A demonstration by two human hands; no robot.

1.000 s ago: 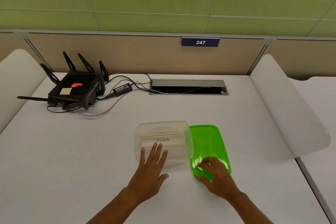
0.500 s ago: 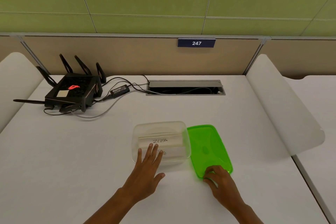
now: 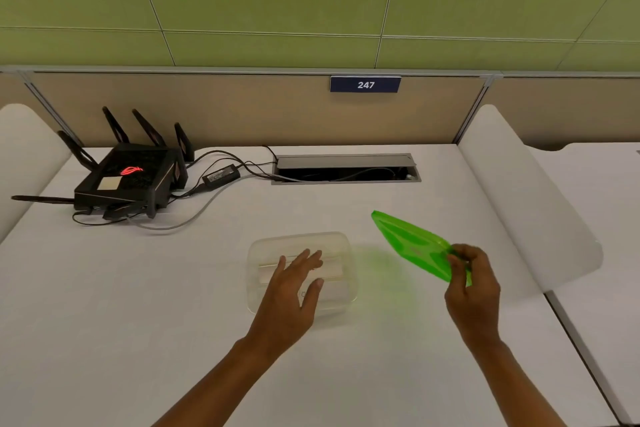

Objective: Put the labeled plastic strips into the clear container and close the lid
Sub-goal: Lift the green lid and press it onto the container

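Lifted off the tabletop (image 3: 138,305) since half a second ago, when it lay flat just right of the clear container (image 3: 346,246): the green lid (image 3: 408,243), now in the air and tilted steeply, well apart from the container's right side. Long axis running from upper left to lower right, far end aimed toward the back edge near the cable hatch (image 3: 346,163), near end pinched in the right hand (image 3: 472,291).

At the back left corner, unmoved: black router (image 3: 128,177) with antennas raised, power adapter (image 3: 221,174) and cables trailing toward the hatch.

Near the middle of the tabletop, toward the front edge: left hand (image 3: 287,298), shifted forward from the container's near wall to spread flat over its open top, fingers extended and loosely apart, gripping nothing. Beneath the hand, inside the container: pale labeled strips (image 3: 332,270) lying lengthwise left to right, writing mostly hidden by the fingers.

Between container and lid: faint green glow cast on the white surface.

At right: right hand closed on the lid's lower end, thumb on the upper face, fingers behind. Beyond it, white curved divider (image 3: 530,211) along the right edge. On the back partition, sign reading 247 (image 3: 365,84).
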